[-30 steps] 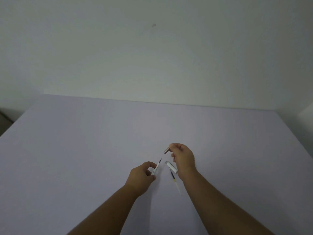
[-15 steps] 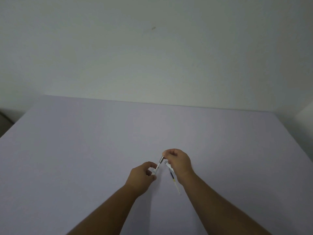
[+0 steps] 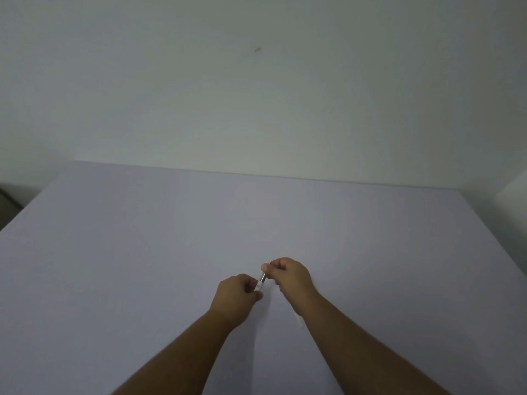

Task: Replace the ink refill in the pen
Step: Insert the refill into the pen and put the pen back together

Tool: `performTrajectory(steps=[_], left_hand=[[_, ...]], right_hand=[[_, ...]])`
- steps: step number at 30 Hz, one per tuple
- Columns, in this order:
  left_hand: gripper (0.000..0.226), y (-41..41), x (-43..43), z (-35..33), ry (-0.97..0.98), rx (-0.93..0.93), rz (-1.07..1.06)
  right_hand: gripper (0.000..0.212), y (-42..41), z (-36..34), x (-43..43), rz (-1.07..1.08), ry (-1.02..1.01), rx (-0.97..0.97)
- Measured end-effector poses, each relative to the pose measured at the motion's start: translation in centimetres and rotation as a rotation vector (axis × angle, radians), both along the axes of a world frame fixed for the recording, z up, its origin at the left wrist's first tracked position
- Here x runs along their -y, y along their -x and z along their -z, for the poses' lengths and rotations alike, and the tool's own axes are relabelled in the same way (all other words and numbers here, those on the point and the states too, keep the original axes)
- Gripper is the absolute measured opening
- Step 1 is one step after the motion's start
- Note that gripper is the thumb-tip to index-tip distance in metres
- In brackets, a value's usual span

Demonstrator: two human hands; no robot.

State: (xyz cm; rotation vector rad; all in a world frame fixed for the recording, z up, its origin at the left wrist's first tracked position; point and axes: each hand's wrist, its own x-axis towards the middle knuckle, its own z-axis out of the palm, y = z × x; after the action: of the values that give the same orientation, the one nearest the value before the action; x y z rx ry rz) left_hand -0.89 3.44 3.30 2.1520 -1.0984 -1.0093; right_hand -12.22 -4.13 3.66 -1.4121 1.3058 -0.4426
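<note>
My left hand (image 3: 236,292) is closed around the white pen barrel (image 3: 259,286), which points up and to the right. My right hand (image 3: 289,273) pinches the metal tip section (image 3: 263,275) and holds it against the barrel's upper end. The two parts touch; I cannot tell whether they are joined. A thin white refill (image 3: 299,320) lies on the table under my right wrist, mostly hidden by the forearm.
The lavender table (image 3: 142,266) stretches wide on all sides of my hands and meets a pale wall (image 3: 256,95) at the back. Its left and right edges drop off near the frame's sides.
My right hand has come down and left with the metal tip section, sliding it over the refill that stuck out of the barrel, until it meets the barrel. My left hand stayed put.
</note>
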Motion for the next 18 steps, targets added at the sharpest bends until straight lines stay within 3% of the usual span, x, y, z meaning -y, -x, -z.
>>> performTrajectory(steps=[4,9,14,18], left_hand=[[0.005,-0.1,0.2,0.0,0.017,0.0,0.008],[0.005,-0.4,0.6,-0.1,0.014,0.006,-0.005],[0.008,-0.3,0.4,0.1,0.018,0.001,0.026],[0.009,-0.7,0.6,0.1,0.016,0.024,0.02]], right_hand=[[0.03,-0.4,0.0,0.1,0.036,-0.019,-0.027],[0.014,-0.2,-0.4,0.0,-0.029,-0.054,0.087],[0.037,-0.3,-0.3,0.2,-0.029,-0.009,-0.102],[0.018,0.1,-1.1,0.1,-0.045,-0.123,0.071]])
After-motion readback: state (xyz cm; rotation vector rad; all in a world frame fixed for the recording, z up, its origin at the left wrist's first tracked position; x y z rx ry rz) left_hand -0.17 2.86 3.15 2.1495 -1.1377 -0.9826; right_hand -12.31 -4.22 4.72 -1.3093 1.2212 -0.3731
